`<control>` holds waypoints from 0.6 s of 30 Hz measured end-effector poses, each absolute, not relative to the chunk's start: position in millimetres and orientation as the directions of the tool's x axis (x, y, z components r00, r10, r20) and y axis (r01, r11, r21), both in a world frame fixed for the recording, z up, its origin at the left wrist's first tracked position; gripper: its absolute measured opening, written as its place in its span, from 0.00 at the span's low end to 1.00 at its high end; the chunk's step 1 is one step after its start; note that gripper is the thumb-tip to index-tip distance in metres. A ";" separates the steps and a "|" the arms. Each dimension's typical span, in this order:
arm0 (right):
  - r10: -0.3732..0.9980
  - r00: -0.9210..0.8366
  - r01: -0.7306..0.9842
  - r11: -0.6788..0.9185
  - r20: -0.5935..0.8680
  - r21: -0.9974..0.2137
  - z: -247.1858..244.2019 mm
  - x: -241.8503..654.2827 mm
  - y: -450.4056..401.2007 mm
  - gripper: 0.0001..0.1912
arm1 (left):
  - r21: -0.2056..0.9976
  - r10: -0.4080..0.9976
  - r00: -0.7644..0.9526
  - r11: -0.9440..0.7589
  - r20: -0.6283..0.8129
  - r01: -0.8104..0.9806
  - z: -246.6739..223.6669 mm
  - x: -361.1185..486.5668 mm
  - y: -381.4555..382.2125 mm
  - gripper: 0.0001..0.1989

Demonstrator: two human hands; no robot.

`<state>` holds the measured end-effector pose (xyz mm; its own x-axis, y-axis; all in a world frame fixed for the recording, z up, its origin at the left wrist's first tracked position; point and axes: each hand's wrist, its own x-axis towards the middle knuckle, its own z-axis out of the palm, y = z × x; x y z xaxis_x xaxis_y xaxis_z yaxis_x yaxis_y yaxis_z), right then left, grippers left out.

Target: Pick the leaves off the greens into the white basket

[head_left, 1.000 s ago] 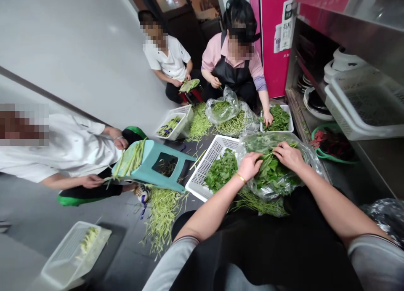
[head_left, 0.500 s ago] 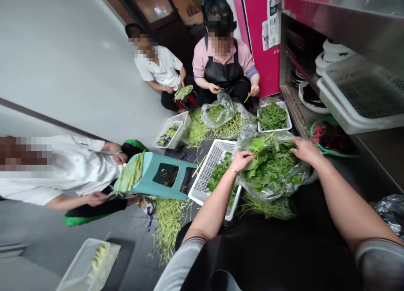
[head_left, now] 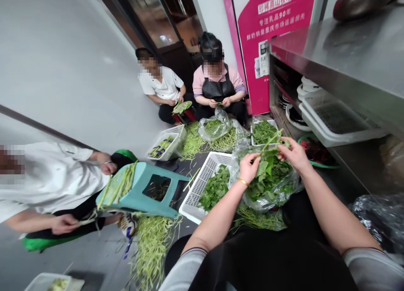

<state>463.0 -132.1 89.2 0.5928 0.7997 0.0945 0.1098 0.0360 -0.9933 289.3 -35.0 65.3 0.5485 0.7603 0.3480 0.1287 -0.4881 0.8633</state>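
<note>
Grey floor [head_left: 110, 249] is running beneath the containers, narrowing to a strip between the teal stool [head_left: 135, 190] and the perforated white basket [head_left: 191, 202], which is holding loose green leaves [head_left: 214, 190]. The clear plastic bag [head_left: 268, 203], heaped with leafy greens [head_left: 271, 175], is lying against the basket's right side. Above the bag, the person's left hand [head_left: 249, 169] is pinching a leafy stem [head_left: 272, 140] in a narrow grip; the right hand [head_left: 295, 156] is bending its fingers close by the stem, its grip impossible to tell. Beyond, a white tray [head_left: 252, 136] is holding more greens, and a white crate [head_left: 172, 152] is containing banded stalks [head_left: 162, 148]. The steel counter [head_left: 353, 51] is edging the right side.
</note>
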 end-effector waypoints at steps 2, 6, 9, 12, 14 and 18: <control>0.793 0.602 0.111 0.037 0.097 -0.993 102.0 465.1 -138.0 0.30 | 0.861 0.777 0.504 -0.495 0.378 0.116 76.5 286.5 -35.0 0.08; 0.599 0.753 0.170 0.222 0.272 -0.960 143.2 457.8 -140.5 0.31 | 0.800 0.731 0.459 -0.596 0.506 0.068 99.2 276.9 -41.9 0.08; 0.681 0.624 0.349 0.195 0.383 -0.917 172.3 441.6 -134.4 0.27 | 0.767 0.700 0.449 -0.640 0.556 0.048 113.6 268.4 -50.4 0.09; 0.778 0.437 0.555 0.162 0.452 -0.816 185.7 427.8 -130.5 0.17 | 0.780 0.728 0.398 -0.624 0.558 0.047 124.7 254.9 -54.2 0.08; 0.827 0.312 0.616 0.199 0.467 -0.762 188.1 421.5 -132.2 0.15 | 0.820 0.773 0.358 -0.571 0.523 0.035 127.6 241.0 -55.0 0.08; 0.876 0.166 0.659 0.244 0.453 -0.712 191.7 398.5 -137.1 0.18 | 0.943 0.825 0.477 -0.330 0.304 -0.029 119.9 200.1 -65.2 0.10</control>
<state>398.5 -137.1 191.7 0.1657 0.8758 0.4534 0.6588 0.2439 -0.7117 200.1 -65.2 119.9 0.4765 0.8251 0.3036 -0.0290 -0.3304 0.9434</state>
